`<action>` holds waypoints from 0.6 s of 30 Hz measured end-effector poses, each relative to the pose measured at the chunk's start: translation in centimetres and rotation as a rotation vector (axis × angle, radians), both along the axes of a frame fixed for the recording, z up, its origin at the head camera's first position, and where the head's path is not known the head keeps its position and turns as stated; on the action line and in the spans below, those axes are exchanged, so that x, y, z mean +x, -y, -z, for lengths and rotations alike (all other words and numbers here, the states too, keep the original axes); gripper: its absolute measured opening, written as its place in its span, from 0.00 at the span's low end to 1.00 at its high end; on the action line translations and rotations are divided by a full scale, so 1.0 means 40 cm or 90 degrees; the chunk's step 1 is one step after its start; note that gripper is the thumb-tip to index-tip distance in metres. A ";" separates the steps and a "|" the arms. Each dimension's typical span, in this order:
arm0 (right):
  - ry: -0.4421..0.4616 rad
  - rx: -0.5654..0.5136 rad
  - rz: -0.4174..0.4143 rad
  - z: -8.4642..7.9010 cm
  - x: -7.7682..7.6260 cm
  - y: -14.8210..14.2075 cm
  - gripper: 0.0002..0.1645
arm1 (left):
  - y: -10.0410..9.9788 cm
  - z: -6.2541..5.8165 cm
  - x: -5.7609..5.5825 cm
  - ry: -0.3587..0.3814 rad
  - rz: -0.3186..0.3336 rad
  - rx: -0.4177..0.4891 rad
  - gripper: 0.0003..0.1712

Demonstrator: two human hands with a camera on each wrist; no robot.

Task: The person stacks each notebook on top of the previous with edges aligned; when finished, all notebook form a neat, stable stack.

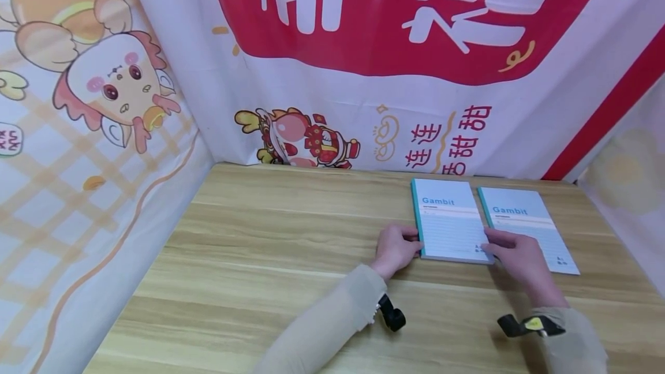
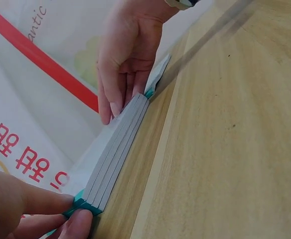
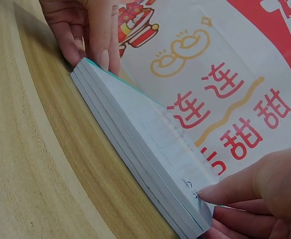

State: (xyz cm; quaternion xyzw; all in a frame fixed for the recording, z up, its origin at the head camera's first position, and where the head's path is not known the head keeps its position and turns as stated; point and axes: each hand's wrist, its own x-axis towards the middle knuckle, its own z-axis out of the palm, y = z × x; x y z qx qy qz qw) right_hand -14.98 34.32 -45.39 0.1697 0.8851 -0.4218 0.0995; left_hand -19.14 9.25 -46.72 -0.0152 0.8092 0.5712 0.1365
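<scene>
A neat stack of several Gambit notebooks (image 1: 451, 227), white covers with teal spines, lies near the table's back edge. My left hand (image 1: 396, 247) grips its spine side at the near corner, and the left wrist view shows thumb and fingers pinching the teal spine ends (image 2: 88, 203). At the opposite near corner, my right hand (image 1: 522, 261) holds the stack, its thumb on the top cover and the other fingers along the side, as the right wrist view shows. Another Gambit notebook (image 1: 525, 212) lies just right of the stack, partly behind the right hand.
The wood-grain table (image 1: 249, 247) stretches out to the left and front. A white cloth with red print (image 1: 332, 91) hangs right behind it, and a cartoon-patterned cloth (image 1: 67, 189) borders the left side. Small black mounts sit on both sleeved wrists.
</scene>
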 end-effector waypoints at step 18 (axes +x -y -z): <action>-0.008 -0.015 -0.001 -0.001 0.000 -0.005 0.44 | 0.022 -0.012 0.000 0.022 0.000 0.057 0.16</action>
